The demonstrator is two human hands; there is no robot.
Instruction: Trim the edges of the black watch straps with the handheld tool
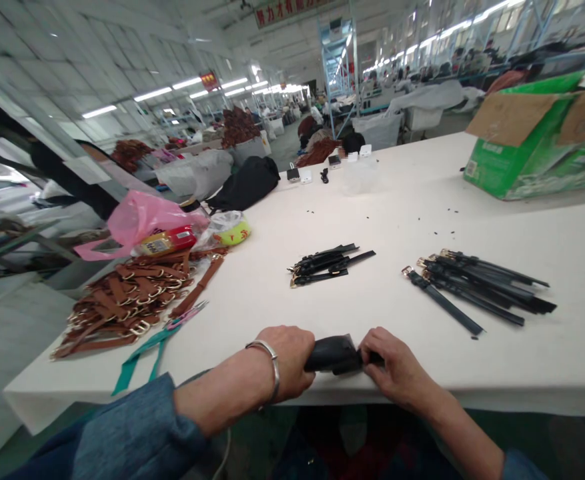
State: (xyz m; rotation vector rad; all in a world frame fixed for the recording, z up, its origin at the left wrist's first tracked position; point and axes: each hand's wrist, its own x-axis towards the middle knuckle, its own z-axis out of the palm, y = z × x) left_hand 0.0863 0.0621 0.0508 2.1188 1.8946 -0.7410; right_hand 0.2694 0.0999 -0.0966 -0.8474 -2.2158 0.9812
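Observation:
My left hand (pixel 288 360), with a metal bangle at the wrist, is wrapped around the handle of a black hand-held tool (pixel 333 353); its exact kind I cannot make out. At the tool's right end my right hand (pixel 392 363) pinches a small black piece (pixel 373 359), which looks like the end of a strap. Most of that piece is hidden by the fingers. Beyond my hands lies a small pile of black buckled straps (pixel 325 265). A second pile of black straps (pixel 487 287) with gold buckles rests to the right, one strap slightly apart.
Brown buckled straps (pixel 122 300) are heaped on the left of the white table (pixel 267 293), near pink-handled scissors (pixel 187 317) with a green ribbon (pixel 139 357). Behind them lies a pink plastic bag (pixel 139 217). A green carton (pixel 527 153) stands at the back right.

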